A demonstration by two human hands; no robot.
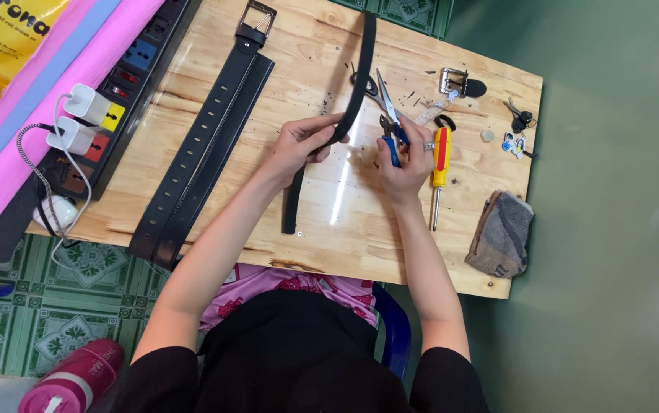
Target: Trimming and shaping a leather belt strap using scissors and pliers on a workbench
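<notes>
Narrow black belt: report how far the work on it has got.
Done: black scraps lie by the scissors, and a loose buckle sits apart. In hand: left hand grips the narrow black belt; right hand holds blue-handled pliers. Left: the belt shows no buckle; the screwdriver lies untouched.

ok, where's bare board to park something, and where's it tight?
Bare wood lies between the wide belts and the narrow strap in the left hand, and along the near edge of the table below the hands. Crowded: around the right hand, with pliers, scissors, screwdriver, buckle and keys.
</notes>
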